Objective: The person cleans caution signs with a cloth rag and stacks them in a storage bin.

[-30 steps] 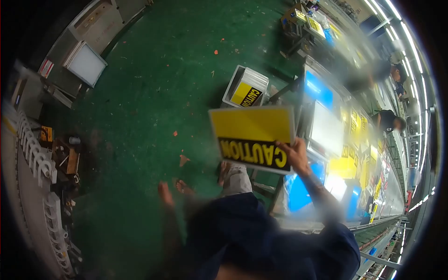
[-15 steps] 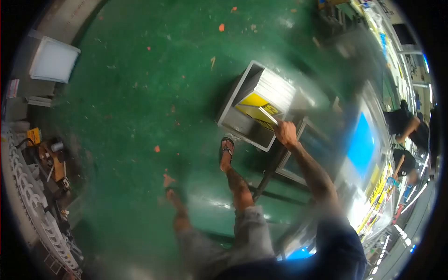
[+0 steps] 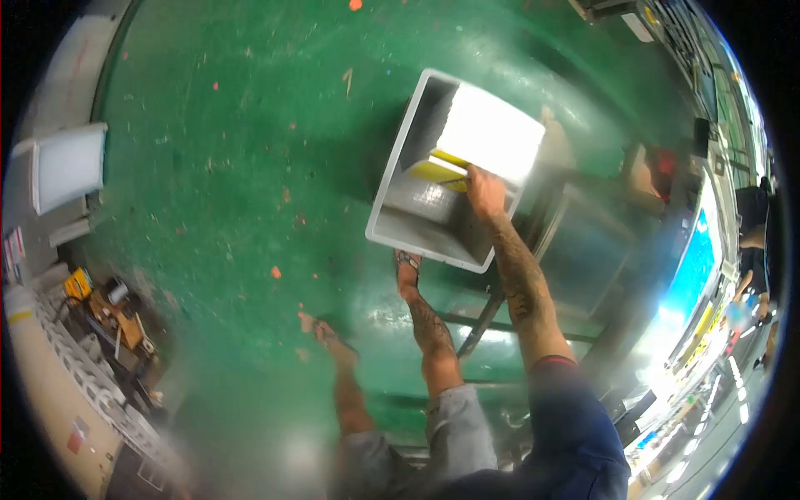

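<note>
A grey plastic bin (image 3: 385,183) stands beside my feet. Several flat panels (image 3: 492,125) lean in it as a stack, white on their upper side. Yellow faces with dark printing (image 3: 437,169) show at the front of the stack. My right hand (image 3: 485,193) reaches into the bin, its fingers closed on the edge of the front yellow sign panel, close against the stack. The hand covers part of the panel. My left hand is out of view.
A framed glass-like panel (image 3: 583,246) and a metal leg (image 3: 482,325) are right of the bin. Worktables with a bright blue sheet (image 3: 687,275) run along the right, with people beyond. Shelving with clutter (image 3: 117,317) lines the left. Scraps litter the green floor.
My right hand has moved up and left, bringing the panel from the bin's edge against the stack. With the view shifted, the bin appears larger and the stack's white top shows more.
</note>
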Available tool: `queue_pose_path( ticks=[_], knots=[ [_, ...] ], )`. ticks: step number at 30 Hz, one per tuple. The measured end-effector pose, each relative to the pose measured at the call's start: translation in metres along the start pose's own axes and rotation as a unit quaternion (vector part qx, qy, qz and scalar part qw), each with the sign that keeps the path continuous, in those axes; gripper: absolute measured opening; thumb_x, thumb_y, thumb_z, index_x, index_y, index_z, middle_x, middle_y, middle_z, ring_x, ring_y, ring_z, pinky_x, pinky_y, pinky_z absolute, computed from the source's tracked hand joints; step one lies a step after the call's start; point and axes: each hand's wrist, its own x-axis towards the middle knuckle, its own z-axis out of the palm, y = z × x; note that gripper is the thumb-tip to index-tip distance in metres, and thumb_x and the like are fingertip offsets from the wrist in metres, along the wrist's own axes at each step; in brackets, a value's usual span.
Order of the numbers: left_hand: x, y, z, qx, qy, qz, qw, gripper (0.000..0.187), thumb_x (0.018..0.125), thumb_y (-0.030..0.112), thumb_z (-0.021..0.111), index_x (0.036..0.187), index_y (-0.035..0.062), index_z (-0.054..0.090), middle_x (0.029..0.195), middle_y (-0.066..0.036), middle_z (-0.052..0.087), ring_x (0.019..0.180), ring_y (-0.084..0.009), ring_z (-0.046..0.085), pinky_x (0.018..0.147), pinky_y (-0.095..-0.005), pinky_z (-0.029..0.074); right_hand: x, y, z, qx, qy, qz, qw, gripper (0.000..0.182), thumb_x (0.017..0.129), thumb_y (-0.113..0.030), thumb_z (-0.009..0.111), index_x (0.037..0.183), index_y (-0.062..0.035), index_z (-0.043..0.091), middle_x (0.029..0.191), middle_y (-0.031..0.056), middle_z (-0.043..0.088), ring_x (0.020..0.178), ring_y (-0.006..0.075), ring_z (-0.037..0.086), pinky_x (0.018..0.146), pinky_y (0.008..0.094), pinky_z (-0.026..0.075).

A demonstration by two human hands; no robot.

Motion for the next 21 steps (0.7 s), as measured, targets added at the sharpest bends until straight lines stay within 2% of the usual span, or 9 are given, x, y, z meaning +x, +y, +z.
queue_pose_path(
  ticks=[6,10,12,14,17,18,19,20,21],
  knots=[
    [0.006,0.009,-0.008,0.032,-0.001,0.041,0.999,0.051,0.111,0.031,0.054,0.153,0.0005,0.053,0.158,-0.022,0.05,0.152,-0.0313,0.038,0.128,-0.0445,0.021,-0.014,-0.013,0.002,0.016,0.049,0.018,0.999,0.014,0.093,-0.019,0.07,0.103,-0.0107,0.065,0.096,0.0121,0.074,0.093,0.0351,0.073,0.081,0.0512,0.056],
    [0.026,-0.009,0.001,0.051,-0.015,0.077,0.996,0.05,0.112,0.027,0.053,0.154,0.0,0.052,0.162,-0.023,0.048,0.155,-0.0325,0.035,0.131,-0.0455,0.017,-0.035,-0.027,-0.011,-0.015,0.122,0.06,0.991,0.017,0.091,-0.013,0.068,0.107,-0.0098,0.065,0.105,0.011,0.073,0.114,0.0319,0.066,0.098,0.0501,0.049],
    [0.034,-0.036,0.005,0.081,-0.043,0.106,0.99,0.049,0.112,0.025,0.053,0.154,-0.0002,0.052,0.163,-0.023,0.047,0.157,-0.0331,0.033,0.132,-0.046,0.015,-0.071,-0.041,-0.047,-0.019,0.194,0.069,0.978,0.052,0.087,-0.009,0.069,0.137,-0.0054,0.059,0.138,0.0157,0.063,0.131,0.0349,0.055,0.112,0.0509,0.041],
    [0.038,-0.072,0.017,0.145,-0.086,0.164,0.972,0.049,0.114,0.03,0.051,0.153,-0.0001,0.054,0.162,-0.022,0.049,0.154,-0.0308,0.038,0.131,-0.0441,0.018,-0.131,-0.052,-0.065,0.029,0.21,0.083,0.974,0.065,0.084,-0.009,0.074,0.145,-0.0054,0.054,0.146,0.0167,0.058,0.133,0.0367,0.054,0.117,0.051,0.039],
    [0.039,-0.064,-0.021,0.081,-0.2,0.141,0.966,0.051,0.114,0.033,0.052,0.154,0.0016,0.052,0.158,-0.02,0.052,0.149,-0.0311,0.043,0.127,-0.0457,0.024,-0.291,-0.074,-0.06,0.013,0.063,0.129,0.99,0.069,0.087,-0.018,0.077,0.148,0.0002,0.049,0.146,0.0223,0.056,0.134,0.0415,0.053,0.117,0.0532,0.039],
    [0.035,-0.064,-0.039,0.048,-0.243,0.128,0.96,0.052,0.113,0.033,0.052,0.155,0.0022,0.051,0.157,-0.02,0.053,0.147,-0.0312,0.044,0.125,-0.0462,0.026,-0.363,-0.089,-0.047,0.038,0.056,0.142,0.987,0.06,0.09,-0.022,0.075,0.141,0.0002,0.054,0.137,0.0249,0.061,0.123,0.0426,0.06,0.107,0.0546,0.048],
    [0.029,-0.069,-0.06,0.016,-0.283,0.12,0.951,0.053,0.113,0.034,0.053,0.155,0.0028,0.05,0.156,-0.019,0.054,0.145,-0.0312,0.046,0.124,-0.0467,0.028,-0.437,-0.105,-0.03,0.157,-0.067,0.235,0.957,0.042,0.092,-0.024,0.071,0.128,-0.005,0.061,0.122,0.0229,0.068,0.109,0.0418,0.067,0.093,0.0537,0.055],
    [0.023,-0.077,-0.084,-0.009,-0.324,0.111,0.939,0.053,0.113,0.035,0.053,0.156,0.0034,0.049,0.155,-0.018,0.055,0.144,-0.0313,0.047,0.122,-0.0472,0.03,-0.532,-0.12,0.033,0.066,-0.093,0.173,0.978,0.035,0.095,-0.027,0.066,0.122,-0.0052,0.063,0.1,0.0211,0.073,0.09,0.043,0.071,0.077,0.0562,0.057],
    [0.017,-0.089,-0.11,-0.027,-0.369,0.1,0.924,0.054,0.113,0.036,0.053,0.156,0.004,0.048,0.153,-0.018,0.056,0.142,-0.0314,0.049,0.121,-0.0477,0.032,-0.602,-0.136,0.037,0.21,-0.315,0.139,0.915,0.033,0.096,-0.028,0.063,0.118,-0.0041,0.064,0.093,0.0182,0.073,0.086,0.0429,0.072,0.071,0.0576,0.056]
  ],
)
